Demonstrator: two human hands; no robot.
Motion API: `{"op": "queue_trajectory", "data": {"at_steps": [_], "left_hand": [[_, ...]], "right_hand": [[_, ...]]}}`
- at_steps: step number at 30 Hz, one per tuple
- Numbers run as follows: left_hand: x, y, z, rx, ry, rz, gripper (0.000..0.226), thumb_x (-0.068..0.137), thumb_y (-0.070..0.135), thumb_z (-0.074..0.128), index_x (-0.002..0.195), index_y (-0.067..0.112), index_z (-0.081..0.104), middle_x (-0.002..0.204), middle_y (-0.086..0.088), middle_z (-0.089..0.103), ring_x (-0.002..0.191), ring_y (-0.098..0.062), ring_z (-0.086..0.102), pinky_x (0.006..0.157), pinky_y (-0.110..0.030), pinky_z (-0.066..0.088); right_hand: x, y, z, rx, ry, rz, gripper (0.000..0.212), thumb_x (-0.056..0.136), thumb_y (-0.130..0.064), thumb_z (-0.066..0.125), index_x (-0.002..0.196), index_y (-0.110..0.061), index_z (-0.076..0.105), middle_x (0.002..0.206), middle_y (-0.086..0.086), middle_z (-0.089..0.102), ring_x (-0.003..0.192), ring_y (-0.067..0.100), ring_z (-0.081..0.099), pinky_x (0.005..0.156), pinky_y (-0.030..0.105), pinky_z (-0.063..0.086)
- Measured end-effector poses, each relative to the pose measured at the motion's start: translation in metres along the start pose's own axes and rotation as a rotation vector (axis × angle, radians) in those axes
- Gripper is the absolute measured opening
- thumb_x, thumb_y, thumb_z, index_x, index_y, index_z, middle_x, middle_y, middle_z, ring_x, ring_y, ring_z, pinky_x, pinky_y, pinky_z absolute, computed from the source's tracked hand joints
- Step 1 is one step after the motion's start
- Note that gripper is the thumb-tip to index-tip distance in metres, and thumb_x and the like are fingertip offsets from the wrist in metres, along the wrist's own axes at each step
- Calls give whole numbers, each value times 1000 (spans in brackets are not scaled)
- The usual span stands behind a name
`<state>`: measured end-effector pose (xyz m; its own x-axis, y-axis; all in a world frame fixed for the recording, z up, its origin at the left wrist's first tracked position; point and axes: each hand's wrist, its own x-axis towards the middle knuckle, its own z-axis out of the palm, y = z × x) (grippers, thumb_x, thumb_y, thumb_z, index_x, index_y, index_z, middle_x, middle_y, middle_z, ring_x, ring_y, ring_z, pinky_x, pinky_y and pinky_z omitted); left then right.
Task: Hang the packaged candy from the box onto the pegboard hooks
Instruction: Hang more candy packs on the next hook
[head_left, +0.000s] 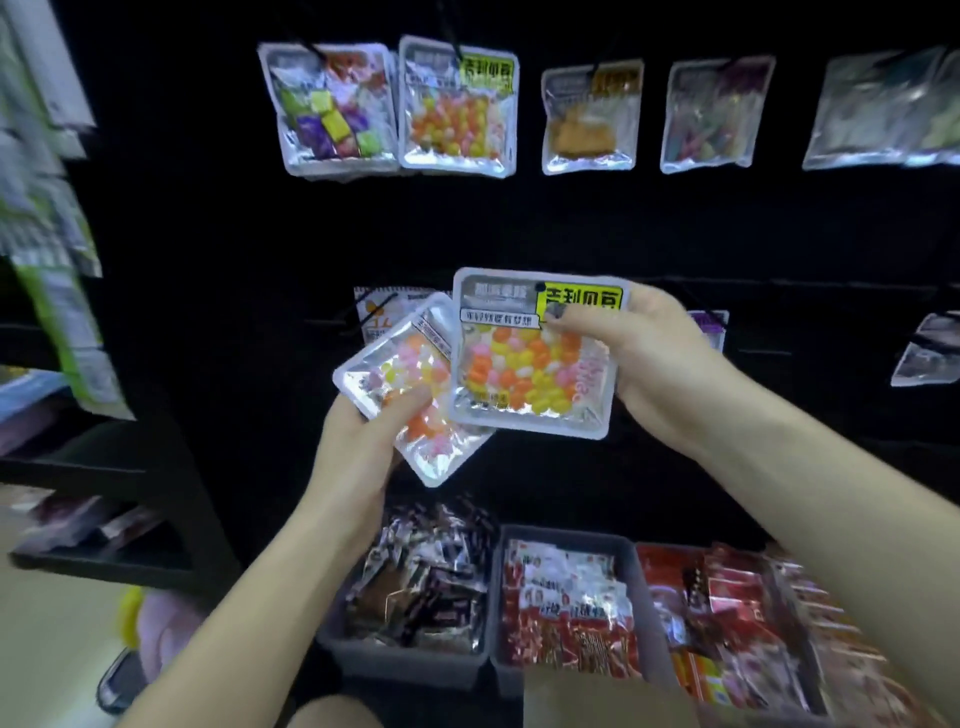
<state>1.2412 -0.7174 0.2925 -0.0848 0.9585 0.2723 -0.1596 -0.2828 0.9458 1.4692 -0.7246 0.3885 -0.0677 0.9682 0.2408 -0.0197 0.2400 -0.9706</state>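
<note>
- Right hand (639, 353): thumb laid across the front of an upright candy pack (530, 358), near its top right corner, remaining fingers hidden behind the pack; the pack is pinched between thumb and fingers.
- Upright candy pack: a flat, roughly square pouch with a pale sealed border and a silvery, reflective face. A clear window shows small round candies in orange, yellow, pink and white. The header strip carries a grey panel on the left and a bright yellow-green label with dark characters on the right; a small dark hanging hole sits between them at the top.
- Left hand (363, 441): curled round the lower left corner of a second candy pack (410, 384), thumb lying on the front of the window.
- Second candy pack: same type and contents, tilted clockwise, its right part tucked behind the upright pack.
- Location: both packs are held in front of the dark pegboard (208, 218), at mid-height, above the bins.
- Upper row of the pegboard: a hanging pack (457, 109) of the same candy, on a black hook, just beside a pack of wrapped sweets (332, 109) in purple and green. Further pouches (589, 119) hang to the right, blurred.
- Below the hands: a grey bin (405, 660) of dark and silver wrappers, touching a second bin (561, 540) of red and white packets; more red packets (737, 603) lie to the right.
</note>
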Motion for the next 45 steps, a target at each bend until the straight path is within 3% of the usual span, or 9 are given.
{"op": "queue_trajectory", "data": {"at_steps": [4,8,12,23,26,32,36,40,45], "left_hand": [[25,39,-7,46,-27,167,23,101,10,62,118,25,68,109,4,79,97,-16,77,74,-26,60],[58,67,-16,56,-3,218,22,100,9,65,116,23,70,107,2,80,96,-18,77,81,-35,62],[90,80,-24,50,30,238,18,97,11,71,113,18,73,112,-5,79,106,-25,76,101,-50,57],[137,62,-33,211,25,222,10,100,22,68,102,29,74,106,9,80,101,-12,76,102,-48,56],[144,58,-34,187,32,195,12,101,21,68,101,30,75,107,8,80,102,-14,76,103,-50,56],[153,58,-32,151,45,163,14,101,17,66,102,28,74,106,6,80,101,-16,77,102,-51,56],[154,58,-32,155,33,164,13,100,18,68,101,29,74,107,7,80,101,-15,77,103,-51,55],[154,59,-32,123,12,171,15,102,17,66,104,30,72,107,10,80,101,-13,77,101,-45,57],[154,59,-31,114,11,186,14,102,17,66,101,29,71,101,13,80,95,-9,77,93,-37,58]], "right_hand": [[28,-45,15,-14,37,-81,7,92,-4,72,90,-3,65,99,22,76,102,41,75,92,58,60],[64,-74,30,-2,74,-115,15,90,-5,74,81,-11,64,92,16,71,101,41,75,92,65,57],[99,-91,48,27,101,-137,13,91,-9,74,95,-5,63,101,22,74,101,43,74,84,60,62],[156,-112,73,61,139,-217,32,92,-6,72,119,9,62,101,24,74,88,38,77,77,57,64],[163,-114,75,57,157,-229,31,92,-7,73,117,7,63,96,19,73,91,38,77,79,55,64],[176,-117,78,109,144,-198,23,89,-7,75,107,5,67,119,30,70,105,45,73,82,63,61],[185,-119,80,114,153,-193,19,87,-9,77,100,1,68,116,29,72,100,45,74,82,62,62],[197,-114,77,72,198,-163,35,69,-20,84,98,-3,74,114,22,73,105,42,72,95,59,57],[226,-106,71,21,256,-139,60,57,-28,85,110,-5,69,112,19,73,100,41,73,90,61,59]]}}
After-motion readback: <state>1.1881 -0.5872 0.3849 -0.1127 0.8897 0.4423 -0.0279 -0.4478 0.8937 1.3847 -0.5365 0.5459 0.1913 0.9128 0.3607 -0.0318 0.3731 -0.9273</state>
